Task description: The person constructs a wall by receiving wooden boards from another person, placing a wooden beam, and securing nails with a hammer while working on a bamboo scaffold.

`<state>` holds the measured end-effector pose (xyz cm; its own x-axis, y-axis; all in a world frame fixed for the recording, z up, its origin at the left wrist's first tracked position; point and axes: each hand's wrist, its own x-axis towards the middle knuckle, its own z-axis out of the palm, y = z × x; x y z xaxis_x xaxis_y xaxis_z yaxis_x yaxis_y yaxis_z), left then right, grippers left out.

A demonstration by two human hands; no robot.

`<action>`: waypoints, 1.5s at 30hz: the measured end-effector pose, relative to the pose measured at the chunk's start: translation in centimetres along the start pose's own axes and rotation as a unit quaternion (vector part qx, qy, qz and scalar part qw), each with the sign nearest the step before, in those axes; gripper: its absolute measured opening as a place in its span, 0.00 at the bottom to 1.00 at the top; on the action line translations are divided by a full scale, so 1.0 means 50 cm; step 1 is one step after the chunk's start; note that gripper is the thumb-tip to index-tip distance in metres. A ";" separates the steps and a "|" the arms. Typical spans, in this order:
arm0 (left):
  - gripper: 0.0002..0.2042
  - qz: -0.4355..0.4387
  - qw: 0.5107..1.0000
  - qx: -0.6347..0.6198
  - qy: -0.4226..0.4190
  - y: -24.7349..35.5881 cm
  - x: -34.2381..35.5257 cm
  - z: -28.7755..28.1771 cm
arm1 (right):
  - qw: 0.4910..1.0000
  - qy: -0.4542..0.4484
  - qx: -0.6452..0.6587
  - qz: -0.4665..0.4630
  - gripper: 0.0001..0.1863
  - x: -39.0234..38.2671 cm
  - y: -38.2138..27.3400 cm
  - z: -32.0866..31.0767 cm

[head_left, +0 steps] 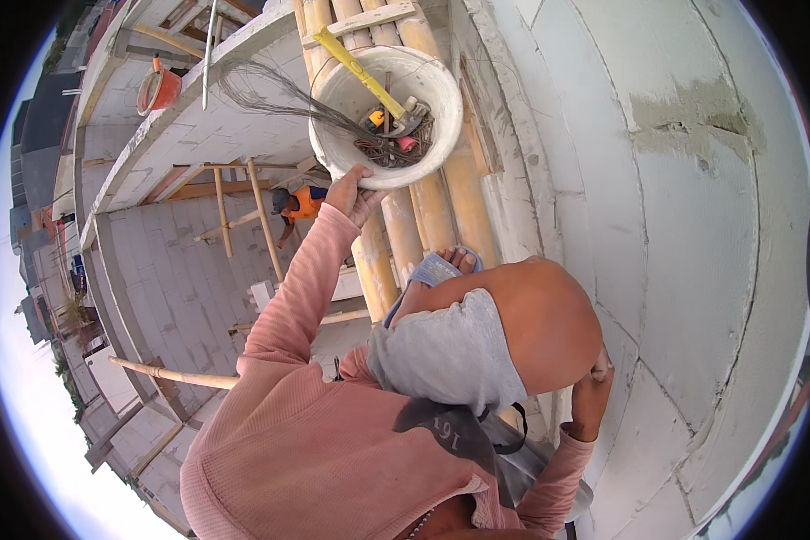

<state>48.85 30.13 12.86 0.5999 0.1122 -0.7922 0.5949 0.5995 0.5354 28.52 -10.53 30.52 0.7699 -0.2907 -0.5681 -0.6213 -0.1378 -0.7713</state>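
My left hand (355,194) grips the near rim of a white plastic bucket (443,99), its fingers curled over the edge. The bucket is tilted toward me on bamboo poles. Inside are a hammer with a yellow handle (355,67), a small yellow-and-black item (374,118), a pinkish-red item (408,143) and a pile of rusty metal pieces. A bundle of thin wire (283,94) sticks out over its left side. Beside my bent knee is my right hand (600,367), mostly hidden behind it, so its grip does not show.
My sandalled foot (445,267) rests on the bamboo scaffold (460,193). A grey block wall (693,225) rises close on the right. Down to the left, a person in an orange vest (305,202) works near wooden props. An orange bucket (159,91) stands on a far ledge.
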 end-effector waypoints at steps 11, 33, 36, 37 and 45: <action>0.26 -0.038 0.998 0.048 0.005 -0.120 -0.215 -0.070 | 0.965 -0.124 -0.074 -0.220 0.07 0.252 -0.108 0.310; 0.12 0.375 0.798 0.468 -0.057 0.058 -0.101 0.036 | 0.920 -0.139 -0.166 -0.328 0.18 0.366 -0.157 0.500; 0.12 0.353 0.798 0.481 -0.082 0.048 -0.078 0.085 | 0.947 -0.157 0.122 -0.253 0.18 0.320 -0.187 0.435; 0.11 0.345 0.775 0.521 -0.089 0.047 -0.068 0.104 | 0.920 -0.170 0.317 -0.154 0.17 0.296 -0.202 0.411; 0.12 0.319 0.414 0.830 -0.196 -0.093 0.079 0.112 | 0.845 -0.137 0.469 -0.219 0.10 0.234 -0.150 0.250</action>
<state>51.45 23.33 8.89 0.7647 -0.5043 -0.4013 -0.3984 -0.8593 0.3207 44.04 -1.09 26.08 0.9805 -0.1582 -0.1163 0.0207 0.6722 -0.7401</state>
